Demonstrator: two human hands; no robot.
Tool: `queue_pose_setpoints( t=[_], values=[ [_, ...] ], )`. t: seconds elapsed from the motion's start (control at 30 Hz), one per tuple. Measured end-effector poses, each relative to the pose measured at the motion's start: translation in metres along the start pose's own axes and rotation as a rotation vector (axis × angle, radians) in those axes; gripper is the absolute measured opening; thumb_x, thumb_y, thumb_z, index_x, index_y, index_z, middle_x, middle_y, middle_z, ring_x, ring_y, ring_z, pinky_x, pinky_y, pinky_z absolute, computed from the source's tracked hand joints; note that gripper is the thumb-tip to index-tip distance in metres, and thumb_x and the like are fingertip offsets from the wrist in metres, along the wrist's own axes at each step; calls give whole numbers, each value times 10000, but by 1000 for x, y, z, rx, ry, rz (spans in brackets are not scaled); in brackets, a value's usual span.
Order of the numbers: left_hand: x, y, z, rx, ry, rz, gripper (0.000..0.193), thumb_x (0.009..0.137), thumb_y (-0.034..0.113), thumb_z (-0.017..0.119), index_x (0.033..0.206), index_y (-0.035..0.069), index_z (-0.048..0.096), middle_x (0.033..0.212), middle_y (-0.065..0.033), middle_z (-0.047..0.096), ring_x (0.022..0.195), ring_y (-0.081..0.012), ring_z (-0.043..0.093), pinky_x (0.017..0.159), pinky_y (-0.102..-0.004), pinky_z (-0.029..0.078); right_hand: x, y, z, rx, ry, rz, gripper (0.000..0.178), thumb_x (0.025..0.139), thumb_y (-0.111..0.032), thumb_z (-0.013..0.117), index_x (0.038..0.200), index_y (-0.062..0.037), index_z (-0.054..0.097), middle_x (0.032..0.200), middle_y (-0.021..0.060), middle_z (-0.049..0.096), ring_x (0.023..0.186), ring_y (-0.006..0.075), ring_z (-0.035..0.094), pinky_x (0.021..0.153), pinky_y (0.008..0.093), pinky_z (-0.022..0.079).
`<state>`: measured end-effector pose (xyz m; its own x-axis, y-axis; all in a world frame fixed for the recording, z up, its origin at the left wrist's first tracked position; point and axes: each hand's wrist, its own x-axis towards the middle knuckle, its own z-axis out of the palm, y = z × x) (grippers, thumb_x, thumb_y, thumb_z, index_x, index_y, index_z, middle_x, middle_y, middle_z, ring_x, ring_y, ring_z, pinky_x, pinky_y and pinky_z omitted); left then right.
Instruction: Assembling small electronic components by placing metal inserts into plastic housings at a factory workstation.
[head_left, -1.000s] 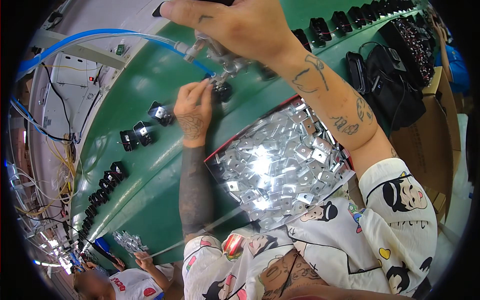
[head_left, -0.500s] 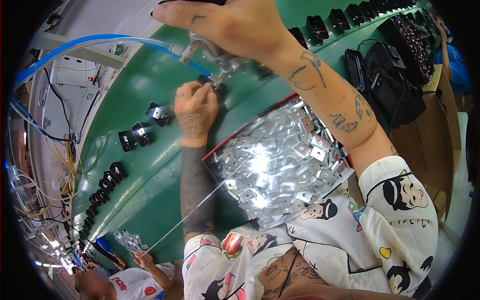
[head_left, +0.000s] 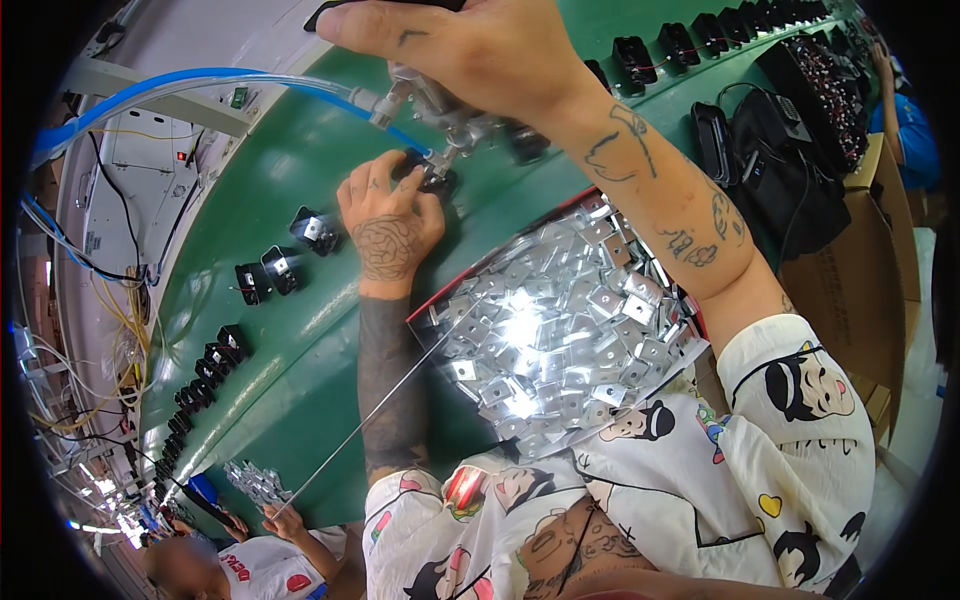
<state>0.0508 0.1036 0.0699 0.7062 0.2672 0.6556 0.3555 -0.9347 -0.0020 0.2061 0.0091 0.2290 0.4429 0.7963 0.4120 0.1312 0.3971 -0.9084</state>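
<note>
My left hand (head_left: 390, 225) rests on the green conveyor belt (head_left: 300, 330) and pinches a small black part (head_left: 432, 178) with its fingertips. My right hand (head_left: 470, 45) hovers above it, wrapped around a metal pneumatic screwdriver (head_left: 445, 115) whose tip points down at that black part. A blue air hose (head_left: 190, 85) runs from the tool off to the left. Just in front of my chest lies a red-edged tray (head_left: 640, 215) heaped with several shiny metal plates (head_left: 560, 335).
More black parts (head_left: 275, 270) sit spaced along the belt, with a long row (head_left: 200, 375) at its left edge and another (head_left: 700, 40) at the far top. A black bag (head_left: 790, 170) lies at right. Another person's hand (head_left: 285, 520) holds metal pieces at lower left.
My left hand slid up the belt with the black part, closer under the tool. My right hand and the screwdriver shifted slightly, with the tip now over the part.
</note>
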Motion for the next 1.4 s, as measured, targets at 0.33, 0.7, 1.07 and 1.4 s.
queue_pose_setpoints(
  t=[0.33,0.7,1.07,1.4],
  values=[
    [-13,-9,14,-162,-20,-92,94,724,111,730,817,98,742,1164,-23,666,920,-205,635,834,-310,498,-1,0,3,-10,12,1,355,853,-73,721,1170,-21,570,825,-2,607,598,95,490,550,210,399],
    [-14,-20,17,-361,-1,-162,111,739,99,756,841,65,731,1151,-30,676,896,-204,658,764,-289,535,-4,-3,1,6,13,-1,354,852,-74,723,1167,-20,570,813,-6,601,585,93,484,536,210,392],
    [-16,-22,15,-241,-68,-177,75,767,83,731,830,60,699,1176,-60,681,924,-219,667,795,-295,535,-4,-5,1,38,14,-2,352,852,-76,724,1165,-20,571,800,-10,595,572,90,478,522,209,385],
    [-15,-33,12,-323,-117,-144,85,781,95,718,860,66,705,1220,-71,673,949,-239,667,830,-307,530,-6,-5,0,43,46,-20,330,852,-77,726,1141,-21,576,778,-16,589,561,84,470,509,207,375]
  ],
)
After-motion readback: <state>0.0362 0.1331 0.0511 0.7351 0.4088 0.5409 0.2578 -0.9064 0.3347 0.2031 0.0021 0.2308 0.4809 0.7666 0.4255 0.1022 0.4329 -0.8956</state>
